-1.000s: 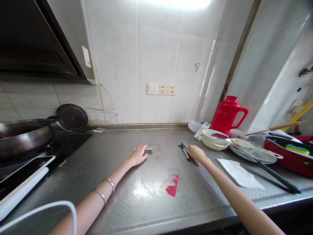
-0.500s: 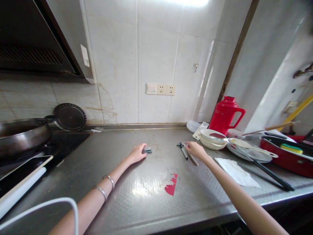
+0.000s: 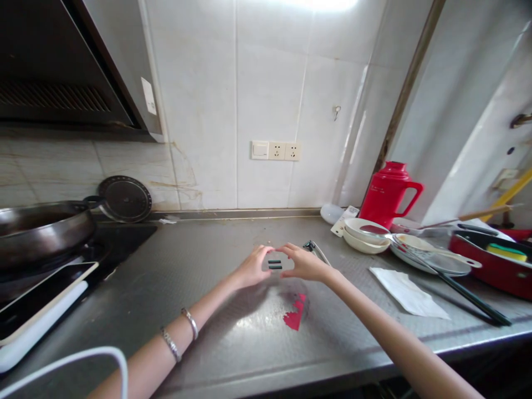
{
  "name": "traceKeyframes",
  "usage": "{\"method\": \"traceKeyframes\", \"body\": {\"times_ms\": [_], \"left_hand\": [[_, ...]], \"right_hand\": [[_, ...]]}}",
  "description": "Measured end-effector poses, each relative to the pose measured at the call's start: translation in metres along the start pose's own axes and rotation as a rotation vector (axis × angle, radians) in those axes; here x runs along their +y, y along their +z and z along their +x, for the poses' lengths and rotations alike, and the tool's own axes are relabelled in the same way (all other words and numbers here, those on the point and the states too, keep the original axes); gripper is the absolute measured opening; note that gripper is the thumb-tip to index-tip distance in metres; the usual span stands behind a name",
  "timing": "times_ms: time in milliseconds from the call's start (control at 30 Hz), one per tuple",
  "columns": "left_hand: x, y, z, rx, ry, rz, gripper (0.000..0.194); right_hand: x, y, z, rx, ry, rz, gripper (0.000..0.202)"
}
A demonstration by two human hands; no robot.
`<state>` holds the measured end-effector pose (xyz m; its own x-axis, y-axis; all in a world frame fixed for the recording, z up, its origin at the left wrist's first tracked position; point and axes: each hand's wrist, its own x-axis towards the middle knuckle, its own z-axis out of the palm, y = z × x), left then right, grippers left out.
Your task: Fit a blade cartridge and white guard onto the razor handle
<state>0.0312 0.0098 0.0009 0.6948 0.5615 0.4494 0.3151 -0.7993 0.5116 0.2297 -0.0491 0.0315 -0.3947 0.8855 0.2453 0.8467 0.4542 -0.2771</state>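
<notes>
My left hand (image 3: 252, 267) and my right hand (image 3: 302, 262) face each other above the steel counter (image 3: 216, 338). Their thumbs and fingers are curved and spread apart, framing a small item with two dark parallel bars (image 3: 275, 264). No fingertip visibly grips it; its exact kind is too small to make out. Behind my right hand lies a slim-handled tool (image 3: 318, 252) with a dark head, partly hidden by the fingers. A torn red piece (image 3: 295, 313) rests on the counter nearer to me. Two silver bracelets (image 3: 171, 343) circle my left forearm.
A pan (image 3: 41, 233) and a white-edged device (image 3: 45, 305) sit at the left. On the right are a red thermos (image 3: 386, 194), stacked bowls (image 3: 361, 241), a white napkin (image 3: 409, 291), a black-handled utensil (image 3: 469, 296) and a red pot (image 3: 477, 263). A white cable (image 3: 95, 351) loops at lower left.
My right hand has left the slim-handled tools and moved left. My left hand has moved right and opened from the small barred item, which now shows between both hands.
</notes>
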Motion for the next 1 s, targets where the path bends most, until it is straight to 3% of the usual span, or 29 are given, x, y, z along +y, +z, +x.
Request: {"method": "traceKeyframes", "body": {"times_ms": [200,333,433,567,700,833,1000], "left_hand": [[0.013,0.004,-0.003,-0.007,0.03,-0.008,0.051],[0.013,0.002,-0.007,0.001,0.023,-0.017,0.055],[0.005,-0.003,-0.012,0.021,-0.013,-0.013,0.051],[-0.014,-0.012,-0.02,0.063,-0.048,0.012,0.039],[-0.032,-0.017,-0.026,0.091,-0.073,0.044,0.035],[-0.043,-0.018,-0.029,0.103,-0.109,0.059,0.032],[-0.053,-0.021,-0.031,0.162,-0.131,0.078,0.03]], "right_hand": [[-0.005,0.004,-0.002,0.014,0.037,-0.029,0.05],[0.01,-0.005,-0.005,0.004,0.005,0.007,0.049],[0.044,-0.025,-0.013,-0.006,0.054,0.046,0.048],[0.109,-0.052,-0.034,-0.022,0.262,0.02,0.052],[0.161,-0.057,-0.055,-0.082,0.472,-0.001,0.055],[0.186,-0.045,-0.065,-0.105,0.557,-0.036,0.055],[0.197,-0.035,-0.065,-0.105,0.556,-0.018,0.058]]}}
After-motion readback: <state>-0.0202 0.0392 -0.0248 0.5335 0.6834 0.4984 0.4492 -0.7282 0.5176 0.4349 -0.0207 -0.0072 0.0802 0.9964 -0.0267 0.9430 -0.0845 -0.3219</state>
